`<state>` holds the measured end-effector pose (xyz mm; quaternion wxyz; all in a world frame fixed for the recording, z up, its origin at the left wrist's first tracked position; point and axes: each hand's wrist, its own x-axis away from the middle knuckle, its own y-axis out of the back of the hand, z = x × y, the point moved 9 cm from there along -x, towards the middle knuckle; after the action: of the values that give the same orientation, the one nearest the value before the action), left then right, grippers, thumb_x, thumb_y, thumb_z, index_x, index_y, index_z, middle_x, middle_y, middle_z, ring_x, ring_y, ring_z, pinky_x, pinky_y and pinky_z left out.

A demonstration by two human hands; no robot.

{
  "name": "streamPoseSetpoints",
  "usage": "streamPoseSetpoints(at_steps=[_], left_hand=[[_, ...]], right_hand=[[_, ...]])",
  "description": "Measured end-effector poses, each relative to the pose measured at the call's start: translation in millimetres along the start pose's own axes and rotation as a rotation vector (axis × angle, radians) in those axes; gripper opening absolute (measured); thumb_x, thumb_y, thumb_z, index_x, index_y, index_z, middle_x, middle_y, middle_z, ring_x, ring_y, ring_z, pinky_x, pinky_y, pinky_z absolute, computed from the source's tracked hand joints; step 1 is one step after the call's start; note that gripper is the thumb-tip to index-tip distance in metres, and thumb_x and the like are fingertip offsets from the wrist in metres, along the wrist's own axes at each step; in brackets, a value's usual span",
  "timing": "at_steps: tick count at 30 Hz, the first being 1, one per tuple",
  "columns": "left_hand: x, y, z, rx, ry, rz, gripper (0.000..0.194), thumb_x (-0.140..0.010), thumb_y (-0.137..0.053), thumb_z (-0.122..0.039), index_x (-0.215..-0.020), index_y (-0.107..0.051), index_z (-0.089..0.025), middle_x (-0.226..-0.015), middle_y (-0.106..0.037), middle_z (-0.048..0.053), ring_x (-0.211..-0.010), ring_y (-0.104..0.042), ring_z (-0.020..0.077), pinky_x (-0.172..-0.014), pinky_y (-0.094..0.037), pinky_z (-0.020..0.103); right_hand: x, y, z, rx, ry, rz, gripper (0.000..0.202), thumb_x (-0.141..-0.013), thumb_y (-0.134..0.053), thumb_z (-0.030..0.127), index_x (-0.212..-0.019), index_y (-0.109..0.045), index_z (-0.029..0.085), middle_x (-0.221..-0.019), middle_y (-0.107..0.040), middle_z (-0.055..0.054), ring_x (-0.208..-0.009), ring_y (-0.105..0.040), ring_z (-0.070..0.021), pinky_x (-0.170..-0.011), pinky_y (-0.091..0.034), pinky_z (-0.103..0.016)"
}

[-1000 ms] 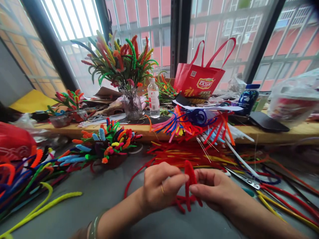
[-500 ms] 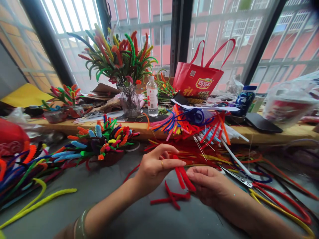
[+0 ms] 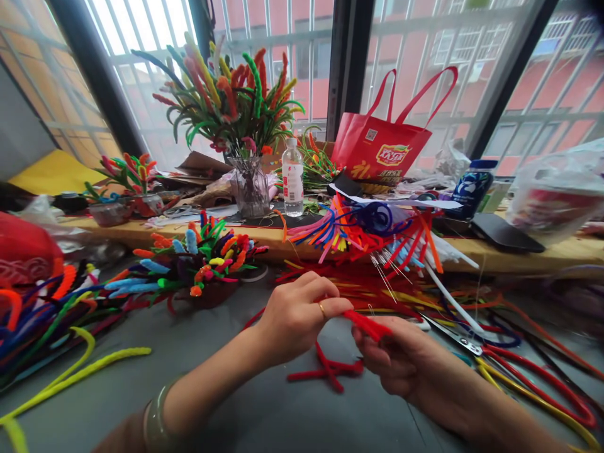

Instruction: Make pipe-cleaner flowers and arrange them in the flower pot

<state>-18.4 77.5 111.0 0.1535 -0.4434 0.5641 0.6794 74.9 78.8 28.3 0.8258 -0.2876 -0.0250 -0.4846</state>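
Between my two hands runs a short bundle of red pipe cleaners (image 3: 367, 324), tilted down to the right. My left hand (image 3: 302, 318), with a ring on one finger, is closed on its upper left end. The fingers of my right hand (image 3: 401, 358) are wrapped round the lower right end. How many pieces are in the bundle is hidden by the fingers. Below it, on the grey table (image 3: 236, 402), several short red pipe cleaner pieces (image 3: 325, 370) lie crossed. A thin wire loop shows just above my right hand.
Scissors (image 3: 460, 340) lie right of my right hand, among long red and gold pipe cleaners. Coloured pipe cleaner bunches (image 3: 202, 261) are at left; yellow ones (image 3: 104, 362) lie nearer. On the wooden ledge (image 3: 472, 248) stand a bottle (image 3: 292, 179), a glass vase (image 3: 252, 189) and a red bag (image 3: 382, 145).
The red pipe cleaners have swung from hanging steeply to a flatter slant between my hands. My right hand has turned and now holds their lower end. The view has shifted slightly.
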Motion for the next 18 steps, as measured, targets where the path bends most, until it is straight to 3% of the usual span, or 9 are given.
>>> streamPoseSetpoints(at_steps=[5,9,13,18], left_hand=[[0.4,-7.0,-2.9,-0.072,-0.024,0.088,0.023,-0.085,-0.045,-0.011,-0.1,-0.061,-0.017,-0.084,-0.061,0.004,-0.076,-0.052,0.0143,-0.066,-0.047,0.027],[-0.8,-11.0,-1.4,-0.005,0.019,0.143,0.021,-0.083,-0.046,-0.012,-0.095,-0.062,-0.014,-0.079,-0.062,0.005,-0.074,-0.051,0.0156,-0.065,-0.047,0.028],[-1.6,-9.6,4.4,0.13,0.086,0.101,0.021,-0.073,-0.051,-0.007,-0.088,-0.064,-0.014,-0.072,-0.063,0.003,-0.069,-0.052,0.0152,-0.061,-0.046,0.028],[-1.0,-8.7,15.2,0.27,0.191,0.036,0.015,-0.071,-0.054,-0.005,-0.08,-0.065,-0.012,-0.067,-0.064,0.004,-0.064,-0.054,0.0146,-0.059,-0.046,0.027]], right_hand=[[0.0,3.7,-0.7,-0.045,-0.014,-0.016,0.02,-0.078,-0.057,0.031,-0.071,-0.065,0.014,-0.049,-0.033,0.008,-0.04,-0.01,-0.0024,-0.037,-0.008,-0.015],[-2.9,8.3,-3.3,-0.089,-0.024,-0.003,0.023,-0.077,-0.056,0.033,-0.074,-0.068,0.013,-0.05,-0.034,0.008,-0.04,-0.01,-0.0017,-0.036,-0.008,-0.014],[-5.2,10.2,-3.1,-0.05,-0.005,-0.019,0.022,-0.078,-0.056,0.032,-0.073,-0.067,0.014,-0.05,-0.035,0.008,-0.041,-0.009,-0.0026,-0.037,-0.007,-0.016],[-2.5,10.8,9.7,0.054,0.127,-0.088,0.024,-0.081,-0.053,0.032,-0.066,-0.059,0.015,-0.052,-0.039,0.006,-0.044,-0.012,-0.0044,-0.041,-0.009,-0.019]])
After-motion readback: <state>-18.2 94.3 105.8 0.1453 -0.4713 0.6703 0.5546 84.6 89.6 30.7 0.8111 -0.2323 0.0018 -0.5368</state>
